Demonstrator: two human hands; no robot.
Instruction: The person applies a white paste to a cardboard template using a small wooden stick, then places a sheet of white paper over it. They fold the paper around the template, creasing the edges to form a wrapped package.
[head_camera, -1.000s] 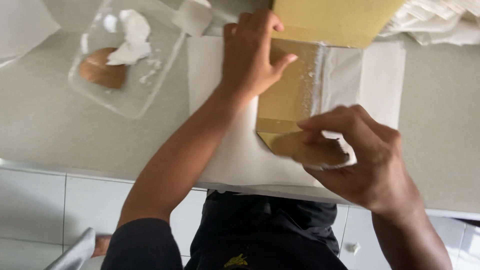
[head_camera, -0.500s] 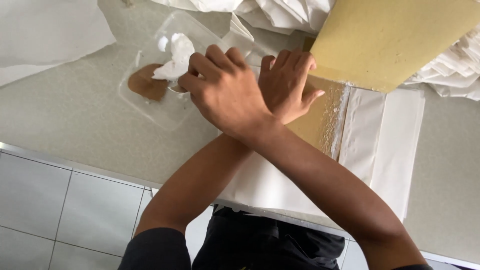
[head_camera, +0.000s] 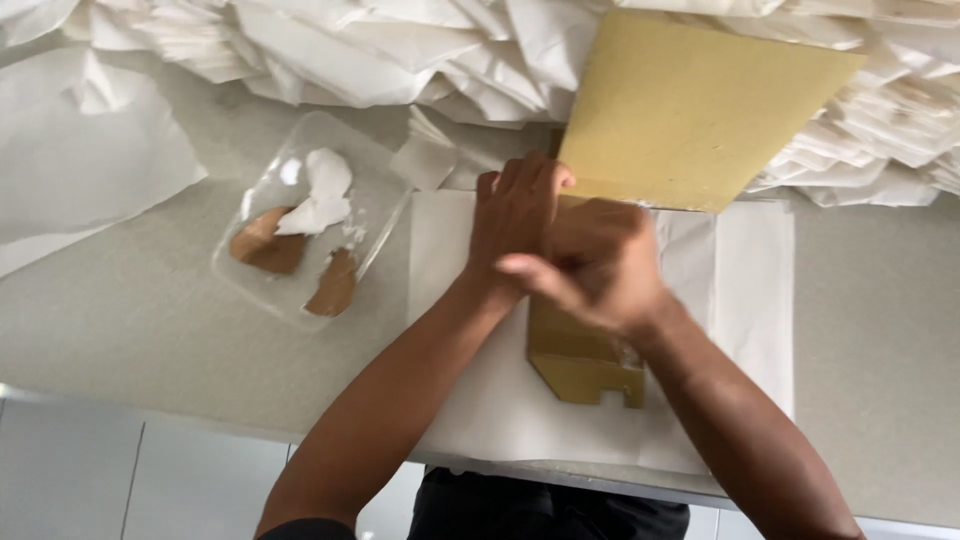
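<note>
Pressing step: left hand (head_camera: 515, 225) lies flat-fingered on the card (head_camera: 585, 365), right hand (head_camera: 595, 265) loosely curled over the sheet (head_camera: 750, 290) at the counter's (head_camera: 130, 330) front edge; next calls for firm, even rubbing.

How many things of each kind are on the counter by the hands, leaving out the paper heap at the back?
Yellow-brown card pieces: 2
White paper sheets: 2
Clear plastic trays: 1
Total: 5
</note>
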